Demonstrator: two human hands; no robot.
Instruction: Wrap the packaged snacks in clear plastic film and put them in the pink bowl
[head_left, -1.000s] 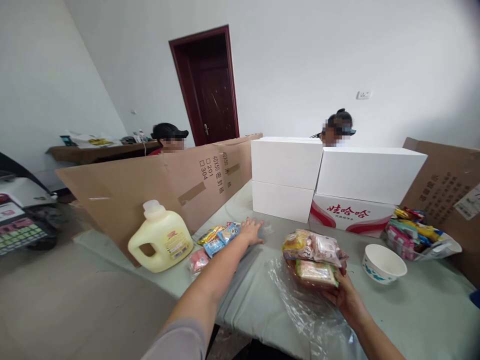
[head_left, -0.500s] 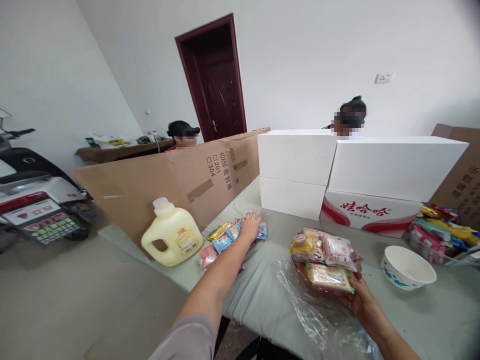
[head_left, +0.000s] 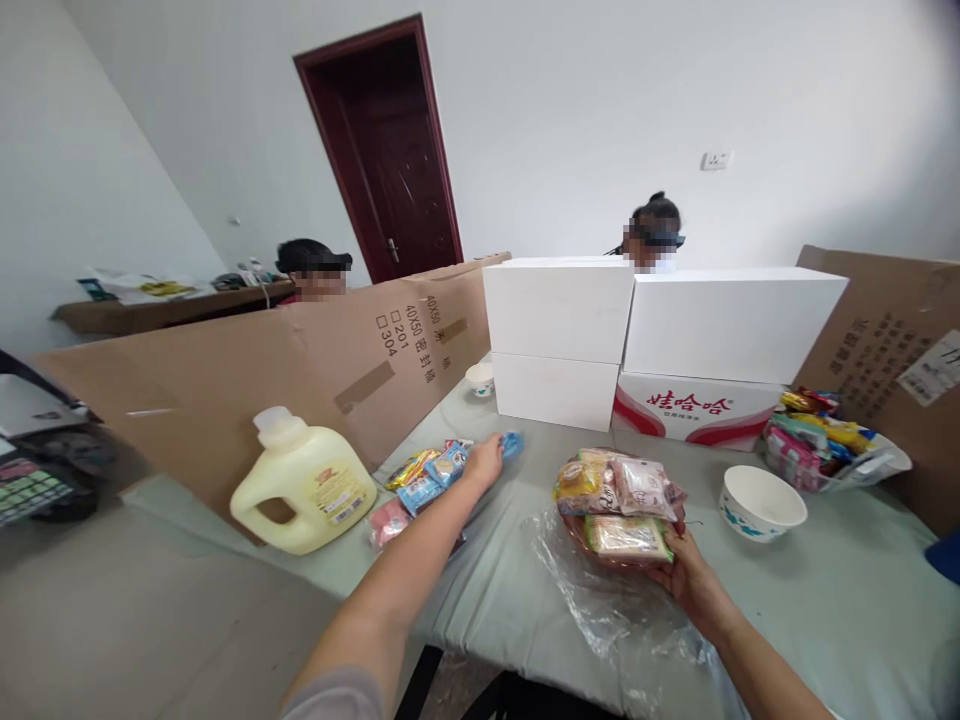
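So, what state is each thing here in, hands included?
Left hand: fingers closed on a blue packet
Right hand: fingers gripping the brown plate at its edge
Brown plate: bearing wrapped snacks
Colourful packets: bunched together
Yellow jug: upright, capped
Near bowl: upright
Far bowl: upright, partly hidden
Clear plastic: crumpled
White boxes: stacked
Door: looks shut

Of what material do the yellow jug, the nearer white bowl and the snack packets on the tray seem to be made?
Yellow jug: probably moulded plastic; smooth, softly shiny, its grip and body apparently one piece.
Nearer white bowl: perhaps coated paper, possibly plastic; smooth, with blue-green print.
Snack packets: most likely thin plastic film; glossy highlights, see-through in parts.
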